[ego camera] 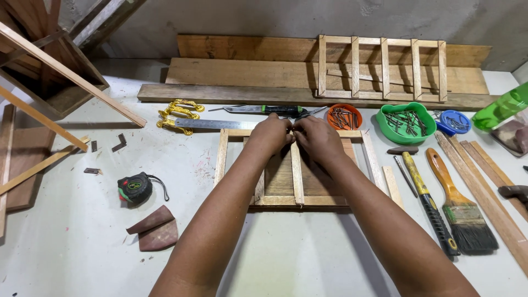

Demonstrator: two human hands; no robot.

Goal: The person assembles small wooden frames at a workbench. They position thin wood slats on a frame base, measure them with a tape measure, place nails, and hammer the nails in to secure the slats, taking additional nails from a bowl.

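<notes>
Both my hands are together at the far rail of the wooden frame (297,170) lying flat on the white table (286,258) directly in front of me. My left hand (270,135) and right hand (318,138) pinch at the top end of the middle slat (297,176), fingertips meeting; whether they grip a nail or only the slat I cannot tell. To do this well, I judge the slat should sit square to both rails, pressed flush at the joint.

The frame is pale planed timber, thin straight strips over a darker backing board. Left of my left forearm lie a tape measure (135,188) and folded brown sandpaper (155,230). Right of my right hand lie a hammer (426,203) and a bristle brush (459,206). Beyond my fingers: a handsaw (214,124), an orange bowl of nails (344,116), a green bowl of nails (406,122), then a finished slatted frame (382,69) on rough planks.
</notes>
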